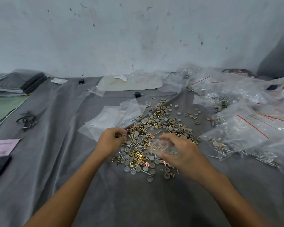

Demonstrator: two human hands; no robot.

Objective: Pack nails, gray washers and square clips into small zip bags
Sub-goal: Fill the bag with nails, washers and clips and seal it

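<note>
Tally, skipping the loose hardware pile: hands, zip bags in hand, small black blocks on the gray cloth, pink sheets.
hands: 2 (left hand pinching a gray washer, right hand)
zip bag in hand: 1, in the right hand
small black blocks: 2
pink sheet: 1
total: 6

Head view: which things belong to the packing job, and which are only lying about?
Job: loose parts (nails, gray washers, square clips); small zip bag in the right hand; left hand pinching some parts; empty zip bags; filled bags.
Lying about: black ties; pink paper; white tray; black block.
</note>
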